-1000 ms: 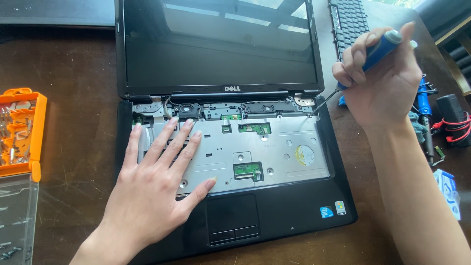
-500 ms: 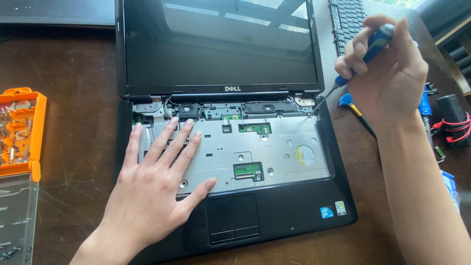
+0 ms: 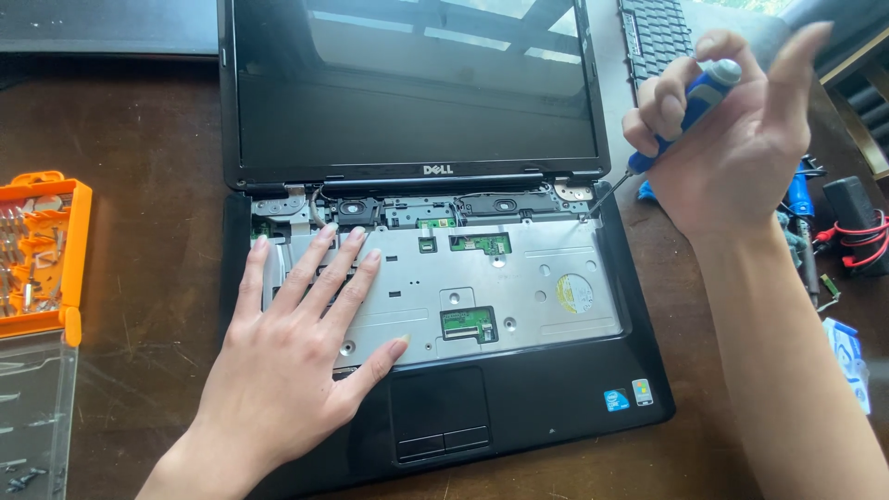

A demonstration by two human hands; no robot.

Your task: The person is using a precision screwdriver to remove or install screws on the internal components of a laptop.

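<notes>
Head view. One black laptop (image 3: 519, 407), keyboard removed, lies centre on the scratched brown wooden desk (image 3: 148, 278); its bare silver metal plate (image 3: 519, 296) is flat, with two small green boards.

Left hand (image 3: 287, 370): open, flat, fingers spread on the plate at 8 o'clock.

Right hand (image 3: 732, 139), 2 o'clock: fingers curled around one blue-handled screwdriver (image 3: 681, 111), thin steel tip at the plate's upper right corner.

One orange plastic bit case (image 3: 42, 250), 9 o'clock.

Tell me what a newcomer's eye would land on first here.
First, the open black laptop at centre, its keyboard gone and the silver metal plate bared. The left hand lies flat on that plate, while the right hand holds a blue screwdriver with its tip at the plate's upper right corner. An orange bit case lies far left.
</notes>
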